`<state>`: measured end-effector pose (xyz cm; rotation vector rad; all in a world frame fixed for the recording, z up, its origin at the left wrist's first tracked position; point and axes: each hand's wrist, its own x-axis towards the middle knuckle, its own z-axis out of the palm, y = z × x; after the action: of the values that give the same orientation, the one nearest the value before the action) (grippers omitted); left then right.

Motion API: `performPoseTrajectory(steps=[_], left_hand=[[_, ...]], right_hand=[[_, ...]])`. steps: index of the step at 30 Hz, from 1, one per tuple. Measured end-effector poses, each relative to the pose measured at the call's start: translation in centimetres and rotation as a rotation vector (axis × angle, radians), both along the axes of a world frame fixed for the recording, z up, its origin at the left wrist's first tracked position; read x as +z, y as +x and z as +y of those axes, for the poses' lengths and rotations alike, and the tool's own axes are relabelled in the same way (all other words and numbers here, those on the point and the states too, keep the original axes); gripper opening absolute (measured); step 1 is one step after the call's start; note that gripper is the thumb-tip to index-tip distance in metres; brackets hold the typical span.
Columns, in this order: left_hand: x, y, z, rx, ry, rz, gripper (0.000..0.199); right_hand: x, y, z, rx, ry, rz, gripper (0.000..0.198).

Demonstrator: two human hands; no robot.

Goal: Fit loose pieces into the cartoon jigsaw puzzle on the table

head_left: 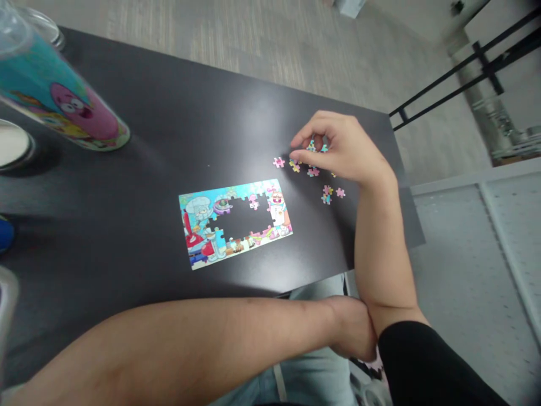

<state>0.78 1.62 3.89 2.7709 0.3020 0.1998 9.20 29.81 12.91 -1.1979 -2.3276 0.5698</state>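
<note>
In the head view, the partly joined puzzle [198, 210] lies on the dark table [139, 237], a gap in its middle. Right of the puzzle and slightly beyond it, the right hand [344, 144] hangs over loose pieces [313, 172], thumb and forefinger narrowly parted, with nothing visible between their tips. Nearer the person than the puzzle and to its right, the left hand [353, 327] rests against the right elbow; its fingers' state I cannot tell. Left of the puzzle and beyond it stands a cartoon-printed canister [80, 107].

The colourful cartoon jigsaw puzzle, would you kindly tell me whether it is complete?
No, the colourful cartoon jigsaw puzzle has a large gap in its middle, where the dark tabletop shows.
</note>
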Motion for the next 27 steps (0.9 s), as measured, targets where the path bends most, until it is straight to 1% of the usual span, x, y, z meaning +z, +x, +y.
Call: performPoseTrajectory(steps=[3,4,5,7,8,9,11,13,16,19,21,22,24,27], left_hand=[[-0.2,0.0,-0.5,-0.039,0.003,-0.012,0.021],[-0.4,-0.1,-0.6,-0.114,-0.006,-0.041,0.023],[-0.6,-0.1,-0.6,-0.232,-0.007,-0.082,0.028],[-1.2,-0.2,-0.7,-0.516,0.035,-0.182,0.047],[-1.6,-0.2,-0.7,-0.629,0.080,-0.224,0.056],[-1.9,-0.1,-0.7,-0.693,0.128,-0.255,0.061],[-2.5,0.1,-0.9,-0.706,0.205,-0.279,0.058],[-2.9,0.4,-1.3,-0.709,0.216,-0.298,0.050],[-3.0,0.8,-1.9,-0.678,0.154,-0.275,0.047],[-3.2,1.1,-2.1,-0.668,0.071,-0.252,0.044],[-3.4,1.3,-2.1,-0.679,0.018,-0.280,0.038],[-3.5,1.4,-2.1,-0.684,-0.003,-0.301,0.037],[-3.7,1.6,-2.1,-0.685,-0.027,-0.328,0.039],[-3.5,1.8,-2.3,-0.662,-0.034,-0.312,0.043]], right_hand=[[-0.1,-0.4,-0.1,0.003,-0.083,0.015,0.015],[0.0,-0.7,-0.2,0.002,-0.115,-0.006,0.015],[0.1,-1.1,-0.3,-0.001,-0.148,-0.038,0.014],[0.3,-1.8,-0.5,0.000,-0.196,-0.087,0.012],[0.4,-2.0,-0.6,0.008,-0.210,-0.092,0.010],[0.5,-2.2,-0.7,0.020,-0.217,-0.083,0.009],[0.4,-2.4,-0.7,0.046,-0.227,-0.044,0.008],[-0.2,-2.2,-0.6,0.050,-0.242,-0.006,0.008],[-1.7,-1.6,-0.5,0.062,-0.230,0.047,0.017],[-2.7,-1.3,-0.6,0.098,-0.148,0.097,0.025],[-2.3,-1.6,-1.0,0.131,-0.121,0.138,0.022],[-1.9,-2.0,-1.3,0.162,-0.131,0.165,0.019],[-0.8,-3.0,-2.1,0.256,-0.218,0.203,0.017],[0.6,-4.8,-3.1,0.363,-0.389,0.161,0.013]])
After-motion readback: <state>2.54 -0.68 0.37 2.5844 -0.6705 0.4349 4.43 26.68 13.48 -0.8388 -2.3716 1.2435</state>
